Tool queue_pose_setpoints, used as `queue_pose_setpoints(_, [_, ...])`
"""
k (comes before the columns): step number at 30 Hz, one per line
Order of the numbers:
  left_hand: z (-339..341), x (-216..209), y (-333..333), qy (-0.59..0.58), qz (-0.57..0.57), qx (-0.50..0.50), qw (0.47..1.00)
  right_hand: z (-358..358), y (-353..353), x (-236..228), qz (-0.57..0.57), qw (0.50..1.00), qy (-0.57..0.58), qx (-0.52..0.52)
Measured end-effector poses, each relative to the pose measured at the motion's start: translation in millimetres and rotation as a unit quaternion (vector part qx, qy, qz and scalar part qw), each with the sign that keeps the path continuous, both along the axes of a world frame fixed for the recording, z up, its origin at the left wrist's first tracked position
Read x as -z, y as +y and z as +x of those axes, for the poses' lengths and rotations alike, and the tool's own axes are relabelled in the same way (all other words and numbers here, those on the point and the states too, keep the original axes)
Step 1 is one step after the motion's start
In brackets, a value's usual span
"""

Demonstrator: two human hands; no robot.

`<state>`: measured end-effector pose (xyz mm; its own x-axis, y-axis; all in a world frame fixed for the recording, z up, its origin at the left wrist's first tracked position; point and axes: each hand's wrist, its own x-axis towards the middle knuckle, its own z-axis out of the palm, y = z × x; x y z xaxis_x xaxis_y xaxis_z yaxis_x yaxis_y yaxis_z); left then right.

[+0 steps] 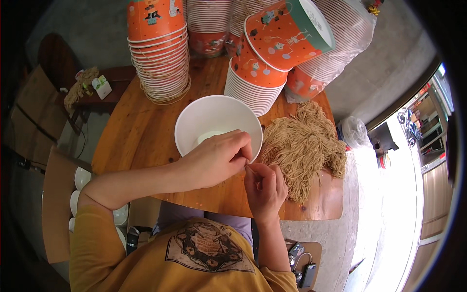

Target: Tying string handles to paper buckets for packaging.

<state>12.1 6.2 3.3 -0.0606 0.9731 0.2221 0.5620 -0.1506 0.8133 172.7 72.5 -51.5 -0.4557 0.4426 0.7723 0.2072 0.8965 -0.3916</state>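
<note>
Closest in, below the table, is the mustard shirt [146, 265], with both hands raised ahead of it. The left hand [221, 155] reaches over the near edge of the tub [211, 112], fingers curled, and its tips meet those of the right hand [267, 190] beside the rim. Both seem to pinch a thin strand [247, 164], though it is too small to be sure.

The tub sits mouth up on the table [131, 131]. It should be light and fairly stiff, its wall likely to dent under a hard squeeze, so the rim looks the best hold. The strand is probably limp and soft, best taken between thumb and forefinger. Inside, the tub is plain white, round and smooth, narrowing to its base; its outside is mostly hidden.

Just right of it lies the tan, tangled cord [304, 148]. Farther off stand the left stack [158, 58], looped with cord, and the middle stack [255, 78], topped by a tilted orange-and-green tub [287, 36]. Plastic wraps the bagged stack [348, 36] behind.
</note>
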Motion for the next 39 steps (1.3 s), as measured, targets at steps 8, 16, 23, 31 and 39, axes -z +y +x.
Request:
queue_pose_setpoints(8, [-1.7,2.2,2.1,-0.013,0.022,0.002,1.000,-1.3,-3.9,-1.3,-0.096,0.995,0.016,-0.017])
queue_pose_setpoints(16, [-9.5,-8.1,8.5,-0.102,-0.080,0.077,0.989,-5.2,-6.8,10.5,-0.441,0.875,0.179,-0.094])
queue_pose_setpoints(23, [-10.3,-8.2,17.5,-0.192,-0.119,0.090,0.970,0.8,-3.0,-2.1,-0.644,0.717,0.216,-0.157])
queue_pose_setpoints(31, [-12.6,-6.9,21.3,-0.311,-0.190,0.087,0.927,0.6,-6.8,-3.1,-0.505,0.827,0.229,-0.094])
queue_pose_setpoints(39, [-7.8,-7.9,20.6,-0.290,-0.191,0.083,0.934,3.6,-1.2,-3.5,-0.166,0.984,0.069,0.005])
